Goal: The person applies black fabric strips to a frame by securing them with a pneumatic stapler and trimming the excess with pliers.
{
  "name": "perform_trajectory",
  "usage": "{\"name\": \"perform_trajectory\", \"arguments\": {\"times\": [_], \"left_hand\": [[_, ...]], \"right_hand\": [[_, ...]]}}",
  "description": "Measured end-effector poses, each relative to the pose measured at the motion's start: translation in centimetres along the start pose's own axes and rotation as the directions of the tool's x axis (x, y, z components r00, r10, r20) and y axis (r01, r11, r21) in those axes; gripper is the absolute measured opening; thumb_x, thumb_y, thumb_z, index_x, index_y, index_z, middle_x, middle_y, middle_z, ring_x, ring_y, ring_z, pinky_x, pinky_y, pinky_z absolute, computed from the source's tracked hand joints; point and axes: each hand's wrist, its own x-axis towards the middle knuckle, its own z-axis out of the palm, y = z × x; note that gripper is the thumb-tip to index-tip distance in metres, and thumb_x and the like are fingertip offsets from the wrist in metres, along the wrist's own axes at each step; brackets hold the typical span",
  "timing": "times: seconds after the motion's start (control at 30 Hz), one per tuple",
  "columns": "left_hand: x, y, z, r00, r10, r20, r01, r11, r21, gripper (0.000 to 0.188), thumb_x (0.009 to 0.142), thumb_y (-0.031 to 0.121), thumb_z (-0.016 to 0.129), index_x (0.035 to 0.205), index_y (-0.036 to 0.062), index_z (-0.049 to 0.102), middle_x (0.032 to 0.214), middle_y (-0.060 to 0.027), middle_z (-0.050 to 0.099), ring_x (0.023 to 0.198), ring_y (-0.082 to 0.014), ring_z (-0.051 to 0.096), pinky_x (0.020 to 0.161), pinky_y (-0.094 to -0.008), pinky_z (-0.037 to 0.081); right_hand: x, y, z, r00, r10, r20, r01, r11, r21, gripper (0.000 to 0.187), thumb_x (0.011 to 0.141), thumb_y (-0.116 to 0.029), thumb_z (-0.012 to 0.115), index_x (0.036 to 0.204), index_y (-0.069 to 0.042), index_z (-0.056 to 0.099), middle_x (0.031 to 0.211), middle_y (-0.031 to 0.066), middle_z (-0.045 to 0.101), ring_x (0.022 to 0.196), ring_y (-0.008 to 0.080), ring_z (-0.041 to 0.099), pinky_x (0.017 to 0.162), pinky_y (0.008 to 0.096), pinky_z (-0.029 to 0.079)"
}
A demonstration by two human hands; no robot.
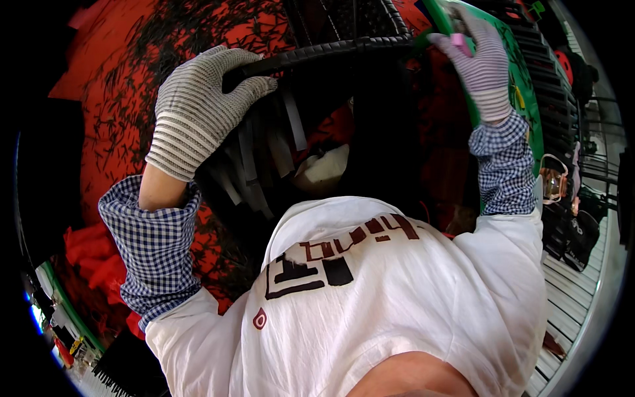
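Note:
My left hand [205, 106], in a striped knit glove, grips the left end of a black woven frame [324, 51]. Its thumb and fingers close around the frame's edge. My right hand [479, 63], gloved the same way, is raised at the upper right beside a green panel [526, 112], apart from the frame. Motion smears its fingers. A small pink piece [461, 44] shows by its thumb; whether it is held or worn I cannot tell. Flat grey strips [294, 119] hang below the frame, in front of my chest.
A red floor sheet [106, 132] is strewn with dark short scraps [165, 40]. Crumpled red cloth [96, 255] lies at the left. On the right, a slatted light surface [565, 291] carries a black bag [572, 241]. A pale piece [324, 169] sits under the strips.

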Motion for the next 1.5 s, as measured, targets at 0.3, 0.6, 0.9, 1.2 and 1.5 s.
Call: {"name": "perform_trajectory", "arguments": {"times": [0.3, 0.6, 0.9, 1.2, 1.5], "left_hand": [[0.3, 0.2, 0.3, 0.999, 0.033, 0.027, -0.031, 0.995, -0.095, 0.033, 0.086, 0.019, 0.076, 0.116, 0.0062, 0.072, 0.097, -0.0103, 0.073, 0.087, -0.0205, 0.072, 0.083, -0.0327, 0.057], [0.4, -0.1, 0.3, 0.996, -0.010, 0.084, 0.025, 0.985, -0.171, 0.031, 0.089, 0.016, 0.073, 0.118, 0.0049, 0.071, 0.101, -0.0099, 0.073, 0.092, -0.0204, 0.071, 0.086, -0.0329, 0.056], [0.4, -0.5, 0.3, 0.999, 0.004, 0.052, 0.004, 0.990, -0.140, 0.032, 0.090, 0.015, 0.072, 0.120, 0.0045, 0.069, 0.108, -0.0110, 0.073, 0.098, -0.0212, 0.071, 0.091, -0.0333, 0.055], [0.1, -0.6, 0.3, 0.997, 0.067, 0.033, -0.063, 0.991, -0.121, 0.037, 0.089, 0.021, 0.074, 0.121, 0.0045, 0.069, 0.108, -0.0120, 0.073, 0.097, -0.0221, 0.071, 0.091, -0.0337, 0.055], [-0.2, 1.4, 0.4, 1.000, 0.001, 0.018, -0.001, 0.999, 0.042, 0.043, 0.084, 0.035, 0.078, 0.114, 0.0055, 0.072, 0.101, -0.0124, 0.074, 0.089, -0.0258, 0.073, 0.083, -0.0361, 0.057]], "right_hand": [[-13.2, 22.3, 4.2, 0.725, 0.679, 0.113, -0.438, 0.581, -0.686, 0.077, 0.080, -0.070, 0.064, 0.139, -0.022, 0.054, 0.130, 0.0165, 0.061, 0.119, 0.0349, 0.058, 0.101, 0.0447, 0.045], [-0.7, -2.6, 1.0, 0.948, -0.280, -0.152, 0.314, 0.905, 0.286, 0.032, 0.084, -0.013, 0.077, 0.114, -0.007, 0.070, 0.110, 0.0098, 0.070, 0.100, 0.0252, 0.067, 0.088, 0.0340, 0.054], [1.1, -14.3, 6.4, 0.811, -0.515, -0.277, 0.584, 0.724, 0.366, 0.034, 0.087, -0.033, 0.071, 0.116, -0.015, 0.065, 0.105, 0.0042, 0.065, 0.097, 0.0238, 0.064, 0.082, 0.0389, 0.053], [2.5, -16.1, 4.5, 0.870, -0.448, -0.205, 0.486, 0.710, 0.509, 0.015, 0.080, -0.012, 0.071, 0.094, -0.006, 0.068, 0.087, 0.0093, 0.063, 0.078, 0.0263, 0.065, 0.067, 0.0360, 0.055], [3.6, -15.6, 4.8, 0.945, -0.166, -0.284, 0.328, 0.528, 0.783, 0.001, 0.087, -0.002, 0.069, 0.087, -0.002, 0.070, 0.075, 0.0097, 0.062, 0.063, 0.0229, 0.063, 0.057, 0.0310, 0.051]]}}
